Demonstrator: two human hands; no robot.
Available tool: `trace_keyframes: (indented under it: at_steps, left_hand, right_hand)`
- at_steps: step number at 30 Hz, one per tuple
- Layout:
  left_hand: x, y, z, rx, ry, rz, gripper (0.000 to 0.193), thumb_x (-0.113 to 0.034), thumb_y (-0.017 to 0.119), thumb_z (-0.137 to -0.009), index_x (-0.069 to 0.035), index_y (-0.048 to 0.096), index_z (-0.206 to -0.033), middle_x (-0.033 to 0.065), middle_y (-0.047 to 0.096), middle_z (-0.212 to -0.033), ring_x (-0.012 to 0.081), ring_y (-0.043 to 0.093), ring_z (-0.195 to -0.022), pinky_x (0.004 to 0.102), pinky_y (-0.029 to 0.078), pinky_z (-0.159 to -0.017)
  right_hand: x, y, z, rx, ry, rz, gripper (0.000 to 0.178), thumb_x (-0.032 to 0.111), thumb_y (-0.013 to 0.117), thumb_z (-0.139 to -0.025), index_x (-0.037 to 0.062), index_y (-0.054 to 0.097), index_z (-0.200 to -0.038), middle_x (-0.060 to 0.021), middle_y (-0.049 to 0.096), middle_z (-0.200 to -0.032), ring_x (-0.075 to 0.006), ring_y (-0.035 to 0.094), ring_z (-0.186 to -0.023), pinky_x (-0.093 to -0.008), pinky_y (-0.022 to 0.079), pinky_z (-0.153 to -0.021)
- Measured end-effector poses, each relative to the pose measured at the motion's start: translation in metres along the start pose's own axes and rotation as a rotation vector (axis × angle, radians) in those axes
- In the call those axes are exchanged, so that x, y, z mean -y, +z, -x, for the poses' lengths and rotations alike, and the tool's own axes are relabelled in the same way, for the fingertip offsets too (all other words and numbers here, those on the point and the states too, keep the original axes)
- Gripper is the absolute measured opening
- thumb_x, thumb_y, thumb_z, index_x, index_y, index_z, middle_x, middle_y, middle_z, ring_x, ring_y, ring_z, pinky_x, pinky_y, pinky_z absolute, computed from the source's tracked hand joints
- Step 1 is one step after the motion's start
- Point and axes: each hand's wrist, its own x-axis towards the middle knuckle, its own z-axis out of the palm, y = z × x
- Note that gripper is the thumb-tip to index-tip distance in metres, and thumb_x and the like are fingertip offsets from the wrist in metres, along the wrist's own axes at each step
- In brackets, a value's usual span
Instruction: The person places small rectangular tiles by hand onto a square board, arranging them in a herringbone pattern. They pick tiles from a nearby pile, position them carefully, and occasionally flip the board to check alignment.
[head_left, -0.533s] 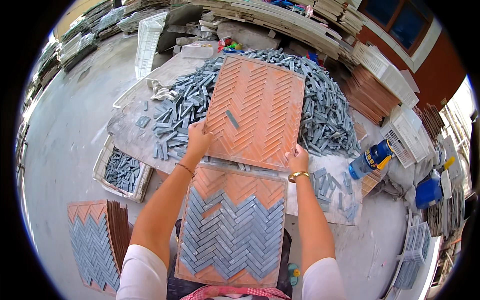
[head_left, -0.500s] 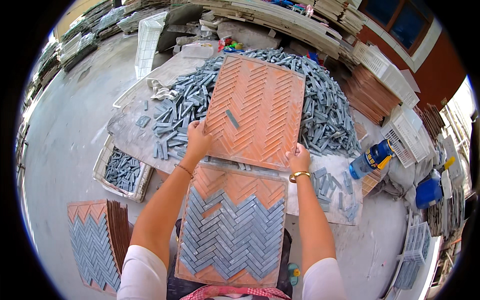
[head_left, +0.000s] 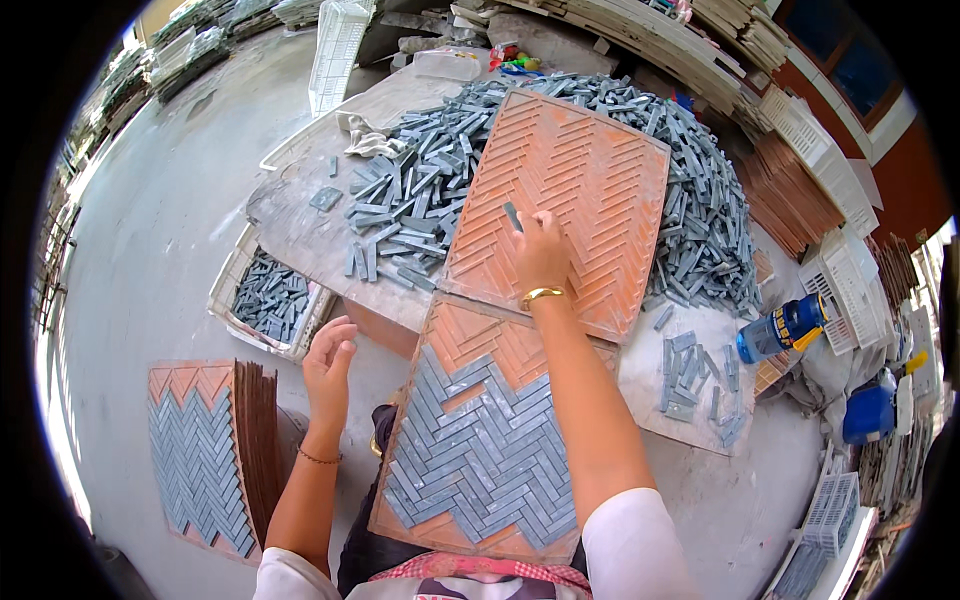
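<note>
An orange herringbone moulded tray lies on the pile of grey stone strips, its near edge above the board on my lap. My right hand is over this tray, its fingers closed at the lower end of a single grey stone strip. Off to the left, my left hand is raised in the air, fingers apart, holding nothing. On my lap rests a second orange tray, mostly filled with grey strips in a herringbone pattern. One strip-shaped gap shows orange near its upper rows.
A large heap of loose strips covers the table. At left stand a white crate of strips and a stack of filled trays. A blue bottle and white crates are at right.
Both hands have let go of the empty tray. My right hand has moved inward onto the lone strip; my left has drawn back down and left. The view has shifted.
</note>
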Motion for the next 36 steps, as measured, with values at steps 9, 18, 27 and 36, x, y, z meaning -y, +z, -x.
trace_keyframes:
  at_steps: [9,18,27,36]
  left_hand:
    - [0.032,-0.095,0.109,-0.221,-0.374,-0.01,0.02,-0.01,0.052,-0.088,0.001,0.061,-0.102,0.0054,0.061,-0.095,0.0123,0.057,-0.087,0.0247,0.046,-0.076]
    - [0.028,-0.12,0.133,-0.213,-0.355,-0.047,0.015,-0.009,0.051,-0.089,0.001,0.062,-0.093,0.0029,0.061,-0.086,0.0097,0.055,-0.079,0.024,0.046,-0.074]
    - [0.04,-0.104,0.133,-0.127,-0.303,-0.053,0.014,-0.009,0.051,-0.089,0.0,0.062,-0.093,0.0021,0.061,-0.084,0.0088,0.055,-0.075,0.0228,0.046,-0.071]
    - [0.042,-0.111,0.137,-0.141,-0.302,-0.039,0.014,-0.01,0.052,-0.089,0.0,0.062,-0.091,0.0008,0.061,-0.083,0.0073,0.055,-0.074,0.0218,0.046,-0.071]
  right_hand:
    - [-0.001,-0.007,-0.01,-0.05,0.105,0.037,0.018,0.014,0.062,-0.079,0.0012,0.057,-0.09,-0.0149,0.056,-0.098,-0.0332,0.056,-0.091,-0.0409,0.047,-0.077]
    - [0.024,-0.057,0.061,0.487,0.37,-0.861,0.02,0.004,0.068,-0.075,-0.0004,0.062,-0.093,-0.0023,0.063,-0.077,-0.0072,0.058,-0.069,-0.0202,0.047,-0.061]
    - [0.025,-0.061,0.083,0.672,0.302,-0.785,0.011,0.003,0.061,-0.08,-0.0019,0.06,-0.09,-0.0042,0.062,-0.074,-0.0082,0.058,-0.066,-0.0213,0.047,-0.059]
    - [0.03,-0.081,0.112,0.798,0.0,-0.604,0.017,-0.002,0.068,-0.07,0.0037,0.065,-0.086,-0.0008,0.06,-0.074,-0.0071,0.051,-0.063,-0.0213,0.042,-0.058]
